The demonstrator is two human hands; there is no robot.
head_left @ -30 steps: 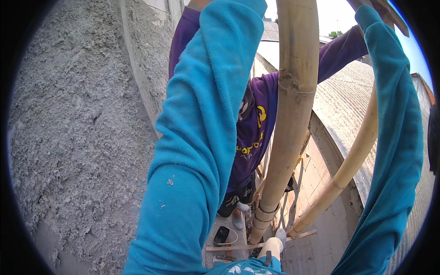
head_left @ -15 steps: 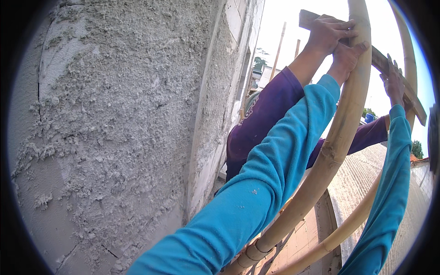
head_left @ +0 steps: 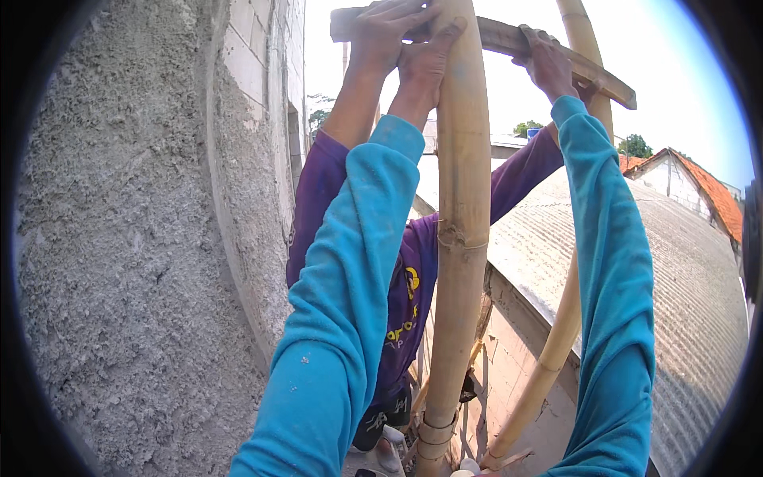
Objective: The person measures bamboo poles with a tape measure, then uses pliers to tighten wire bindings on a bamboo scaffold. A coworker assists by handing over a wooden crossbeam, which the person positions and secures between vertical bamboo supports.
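Observation:
A wooden plank is held overhead, running behind a thick upright bamboo pole and in front of a second bamboo pole. My left hand is closed at the plank beside the thick pole, thumb against the bamboo and most fingers hidden. Farther right, my right hand grips the plank, its fingers over the upper edge. A co-worker in a purple shirt stands beyond the pole with arms raised. One co-worker's hand is on the plank left of the pole; the other is mostly hidden near my right hand.
A rough, partly plastered wall rises close on the left. To the right lies a corrugated roof, with an orange tiled roof behind it. A binding wraps the thick pole's lower part.
My view has swung right, so the wall, poles and arms appear farther left and the poles more upright. Both my hands and the co-worker's left-side hand stay on the plank.

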